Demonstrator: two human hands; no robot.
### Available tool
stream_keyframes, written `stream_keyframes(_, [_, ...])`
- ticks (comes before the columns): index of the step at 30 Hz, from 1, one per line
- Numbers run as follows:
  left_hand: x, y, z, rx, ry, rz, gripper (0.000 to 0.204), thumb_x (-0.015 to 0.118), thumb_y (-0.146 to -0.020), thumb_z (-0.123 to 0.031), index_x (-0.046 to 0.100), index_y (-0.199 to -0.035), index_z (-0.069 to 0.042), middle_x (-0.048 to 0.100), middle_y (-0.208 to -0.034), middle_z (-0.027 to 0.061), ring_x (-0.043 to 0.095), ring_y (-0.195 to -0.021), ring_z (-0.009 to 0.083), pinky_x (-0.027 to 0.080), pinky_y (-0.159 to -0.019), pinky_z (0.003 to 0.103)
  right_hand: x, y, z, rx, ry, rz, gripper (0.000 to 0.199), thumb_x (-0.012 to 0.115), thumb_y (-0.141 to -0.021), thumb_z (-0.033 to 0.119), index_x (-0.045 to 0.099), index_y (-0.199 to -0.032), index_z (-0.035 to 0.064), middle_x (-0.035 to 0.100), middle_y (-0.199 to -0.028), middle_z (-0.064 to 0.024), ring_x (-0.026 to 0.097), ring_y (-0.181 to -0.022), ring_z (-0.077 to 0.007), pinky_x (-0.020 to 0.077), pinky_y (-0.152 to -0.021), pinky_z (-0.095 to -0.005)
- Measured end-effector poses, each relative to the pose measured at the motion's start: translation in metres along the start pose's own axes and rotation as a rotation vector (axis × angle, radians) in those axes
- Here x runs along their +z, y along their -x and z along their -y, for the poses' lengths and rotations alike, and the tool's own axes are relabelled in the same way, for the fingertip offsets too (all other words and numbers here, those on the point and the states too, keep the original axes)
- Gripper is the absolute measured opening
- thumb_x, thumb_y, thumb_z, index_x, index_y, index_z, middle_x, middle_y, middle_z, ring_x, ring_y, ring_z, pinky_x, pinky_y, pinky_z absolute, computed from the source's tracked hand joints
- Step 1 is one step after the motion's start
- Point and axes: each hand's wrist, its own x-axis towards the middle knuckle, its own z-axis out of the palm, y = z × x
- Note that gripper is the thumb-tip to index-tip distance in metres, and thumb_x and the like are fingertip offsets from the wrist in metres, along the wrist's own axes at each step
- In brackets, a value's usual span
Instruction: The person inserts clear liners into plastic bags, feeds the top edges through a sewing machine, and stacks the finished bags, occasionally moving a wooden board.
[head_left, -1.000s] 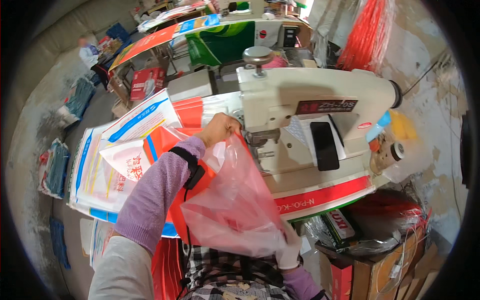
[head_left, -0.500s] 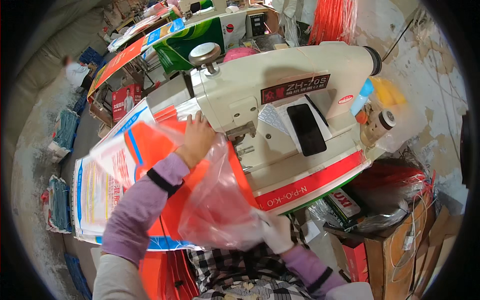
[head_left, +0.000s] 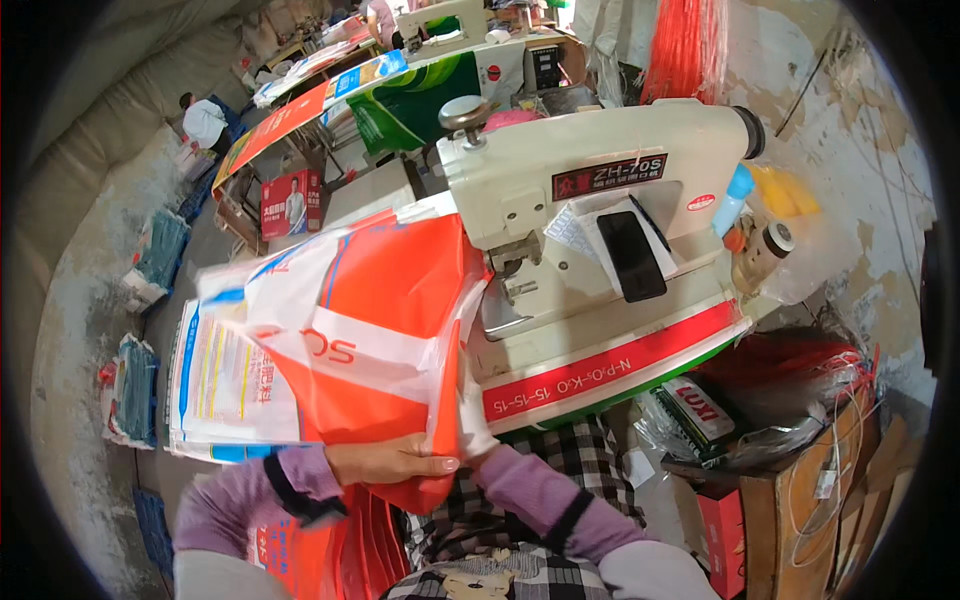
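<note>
An orange and white printed sack (head_left: 385,290) is spread across my front, with its right edge close to the presser foot of a cream industrial sewing machine (head_left: 560,150). My left hand (head_left: 390,460) is closed on the sack's near corner, thumb on top. Beside that corner is my right hand (head_left: 474,415), in a white glove, at the sack's right edge. Its fingers are mostly hidden by the sack, so I cannot tell their grip. A thin clear plastic layer shows along the sack's right edge. Under the sack lies a stack of white printed sacks (head_left: 215,385).
A black phone (head_left: 632,255) and a pen (head_left: 650,222) lie on papers on the machine bed. Behind stands a thread cone (head_left: 765,255). More orange sacks (head_left: 370,545) hang by my lap. A wooden cabinet (head_left: 800,520) is at the right. A person (head_left: 205,125) is far left.
My left hand has come from the sack's far edge to its near corner. My right hand has moved left and no longer visibly holds the clear liner, which now barely shows outside the sack.
</note>
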Motion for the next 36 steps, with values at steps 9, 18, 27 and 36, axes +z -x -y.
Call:
stream_keyframes(9, [0.001,-0.014,-0.061,0.347,-0.561,-0.026,0.016,0.07,-0.083,-0.017,0.061,-0.087,-0.005,0.057,-0.079,0.0065,0.054,-0.069,0.021,0.047,-0.069,0.032,-0.053,0.03,0.078,0.464,-0.183,0.136,0.045,0.056,-0.091,0.013,0.048,-0.132,-0.0036,0.06,-0.123,-0.0115,0.057,-0.113,-0.0202,0.0446,-0.097,-0.0322])
stream_keyframes(18, [0.055,-0.025,-0.07,0.129,-1.275,0.191,0.047,0.066,-0.085,-0.045,0.057,-0.08,0.001,0.057,-0.055,0.013,0.063,-0.056,0.0367,0.05,-0.057,0.045,-0.089,0.093,0.134,0.379,0.438,0.19,0.065,0.052,-0.083,0.007,0.031,-0.145,0.004,0.062,-0.084,-0.0294,0.063,-0.077,-0.0445,0.0501,-0.065,-0.0498])
stream_keyframes(27, [-0.006,-0.047,-0.074,0.446,-1.288,0.4,0.026,0.063,-0.082,-0.025,0.059,-0.105,-0.012,0.064,-0.085,0.0081,0.065,-0.086,0.0251,0.051,-0.065,0.037,-0.084,0.092,0.126,0.373,0.651,0.199,0.066,0.056,-0.083,0.01,0.034,-0.146,0.0088,0.059,-0.064,-0.0235,0.06,-0.058,-0.0422,0.0478,-0.057,-0.0508])
stream_keyframes(36, [-0.093,-0.002,-0.15,0.686,-1.484,-0.072,0.013,0.063,-0.081,-0.028,0.071,-0.082,-0.018,0.053,-0.056,0.0022,0.056,-0.056,0.0203,0.043,-0.062,0.037,-0.098,-0.044,0.072,0.103,1.201,0.302,0.061,0.055,-0.079,0.009,0.046,-0.139,0.0101,0.062,-0.066,-0.0199,0.062,-0.063,-0.0401,0.0492,-0.06,-0.0509])
